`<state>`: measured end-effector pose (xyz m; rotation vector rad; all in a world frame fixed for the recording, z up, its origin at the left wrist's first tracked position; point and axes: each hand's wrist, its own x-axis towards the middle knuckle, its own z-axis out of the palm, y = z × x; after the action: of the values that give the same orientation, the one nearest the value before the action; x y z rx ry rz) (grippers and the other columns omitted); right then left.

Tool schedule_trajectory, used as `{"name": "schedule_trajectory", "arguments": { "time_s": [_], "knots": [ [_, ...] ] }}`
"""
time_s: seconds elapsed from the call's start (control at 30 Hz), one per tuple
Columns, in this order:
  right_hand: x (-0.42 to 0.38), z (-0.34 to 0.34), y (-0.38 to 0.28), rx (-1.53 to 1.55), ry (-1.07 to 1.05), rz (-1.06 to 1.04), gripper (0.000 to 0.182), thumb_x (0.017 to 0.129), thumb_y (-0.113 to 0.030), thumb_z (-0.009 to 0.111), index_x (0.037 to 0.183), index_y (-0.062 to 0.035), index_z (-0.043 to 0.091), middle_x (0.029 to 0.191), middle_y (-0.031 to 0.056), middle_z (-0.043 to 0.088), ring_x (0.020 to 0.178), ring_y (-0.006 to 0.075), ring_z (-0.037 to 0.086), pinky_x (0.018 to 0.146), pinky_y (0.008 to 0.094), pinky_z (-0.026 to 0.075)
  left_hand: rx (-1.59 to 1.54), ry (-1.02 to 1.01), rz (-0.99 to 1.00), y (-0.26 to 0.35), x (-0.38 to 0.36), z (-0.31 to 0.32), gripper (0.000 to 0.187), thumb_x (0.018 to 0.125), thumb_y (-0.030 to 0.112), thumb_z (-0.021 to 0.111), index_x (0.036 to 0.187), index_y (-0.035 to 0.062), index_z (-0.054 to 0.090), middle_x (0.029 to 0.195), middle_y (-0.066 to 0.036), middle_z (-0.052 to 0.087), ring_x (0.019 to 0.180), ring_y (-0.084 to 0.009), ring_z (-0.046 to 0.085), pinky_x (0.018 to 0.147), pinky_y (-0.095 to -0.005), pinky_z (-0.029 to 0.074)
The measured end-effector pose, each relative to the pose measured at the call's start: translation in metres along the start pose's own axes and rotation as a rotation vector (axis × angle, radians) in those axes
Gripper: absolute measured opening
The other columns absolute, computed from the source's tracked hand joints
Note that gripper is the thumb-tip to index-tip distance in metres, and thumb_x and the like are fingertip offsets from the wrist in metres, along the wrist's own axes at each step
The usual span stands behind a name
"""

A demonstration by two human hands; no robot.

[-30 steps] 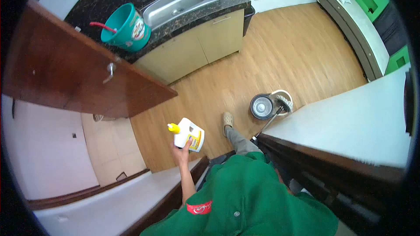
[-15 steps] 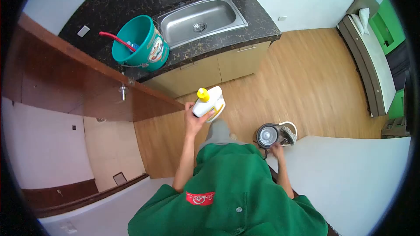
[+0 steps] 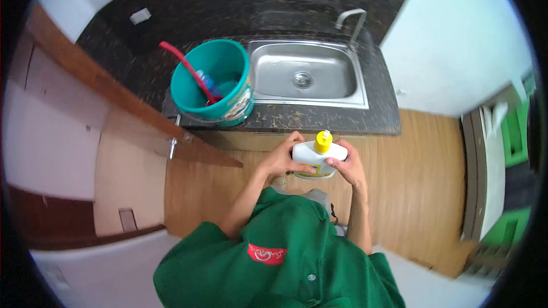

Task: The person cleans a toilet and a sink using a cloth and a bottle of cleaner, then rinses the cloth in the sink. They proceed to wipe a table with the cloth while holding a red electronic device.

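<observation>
A white plastic bottle [image 3: 313, 161] with a yellow cap [image 3: 323, 142] and a partly covered label is upright between both hands in front of the counter. My left hand [image 3: 283, 157] is closed around its left side, thumb across the front. On the opposite side, my right hand [image 3: 349, 163] grips it with the thumb at the front edge. Beyond the hands, on the counter [image 3: 297, 118], stands a teal bucket [image 3: 220, 105] with a red-handled tool [image 3: 185, 64] and a blue bottle [image 3: 209, 84] inside.
A steel sink [image 3: 311, 65] with a faucet [image 3: 358, 25] is set into the dark counter right of the bucket. An open brown door [image 3: 125, 105] with a lever handle [image 3: 172, 148] stands on my left. At far right is a bed [image 3: 472, 177].
My right hand has left the round, fan-like appliance on the floor and taken hold of the bottle. I have moved closer to the counter, and the bottle has swung upright.
</observation>
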<state>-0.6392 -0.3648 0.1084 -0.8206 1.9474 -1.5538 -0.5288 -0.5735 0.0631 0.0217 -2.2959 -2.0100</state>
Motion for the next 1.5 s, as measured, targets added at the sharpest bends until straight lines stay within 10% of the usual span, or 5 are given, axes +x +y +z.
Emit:
{"name": "schedule_trajectory", "arguments": {
  "time_s": [0.27,0.53,0.83,1.2,1.5],
  "knots": [
    [0.123,-0.015,-0.063,0.256,0.036,-0.096,0.027,0.085,-0.030,0.074,0.089,-0.0066,0.061,0.076,-0.0028,0.060,0.070,0.0047,0.056,0.055,0.0212,0.044,0.026,0.333,-0.033,0.002,-0.001,-0.053,0.070,0.077,0.036,0.083,0.135,0.0077,0.055,0.112,-0.009,0.058,0.107,-0.0184,0.052,0.091,-0.0327,0.044],
    [0.257,0.079,-0.198,0.703,-0.193,-0.332,0.032,0.092,-0.027,0.069,0.108,-0.0047,0.052,0.091,0.0045,0.059,0.078,0.0121,0.058,0.073,0.0299,0.052,-0.803,0.965,-0.175,-0.035,-0.017,-0.072,0.050,0.099,0.045,0.054,0.132,0.0069,0.055,0.092,-0.004,0.062,0.082,-0.0133,0.062,0.074,-0.0316,0.054],
    [0.370,0.269,-0.112,0.370,-0.268,0.013,0.058,0.083,-0.030,0.074,0.115,-0.0051,0.031,0.088,0.0085,0.054,0.074,0.0147,0.054,0.067,0.0310,0.048,-1.288,1.037,-0.316,-0.043,0.004,-0.140,0.081,0.084,0.072,0.055,0.121,0.0000,0.060,0.114,-0.015,0.066,0.100,-0.0288,0.065,0.091,-0.0455,0.052],
    [0.452,0.354,-0.047,-0.279,-0.705,0.247,0.109,0.070,-0.052,0.077,0.136,0.0191,0.026,0.138,0.0279,0.040,0.120,0.0360,0.054,0.098,0.0409,0.046,-1.472,0.954,-0.220,-0.059,0.023,-0.244,0.025,0.079,0.022,0.057,0.092,0.0013,0.062,0.093,-0.014,0.069,0.084,-0.0291,0.067,0.080,-0.0432,0.055],
    [0.472,0.320,-0.140,-0.438,-0.546,-0.668,0.065,0.085,-0.043,0.072,0.132,-0.0065,0.045,0.122,0.0224,0.057,0.116,0.0325,0.057,0.098,0.0405,0.046,-1.488,1.184,-0.170,-0.061,0.023,-0.342,0.037,0.082,0.023,0.052,0.105,-0.0056,0.060,0.106,-0.021,0.066,0.100,-0.0374,0.064,0.094,-0.0491,0.049]
  ]
}}
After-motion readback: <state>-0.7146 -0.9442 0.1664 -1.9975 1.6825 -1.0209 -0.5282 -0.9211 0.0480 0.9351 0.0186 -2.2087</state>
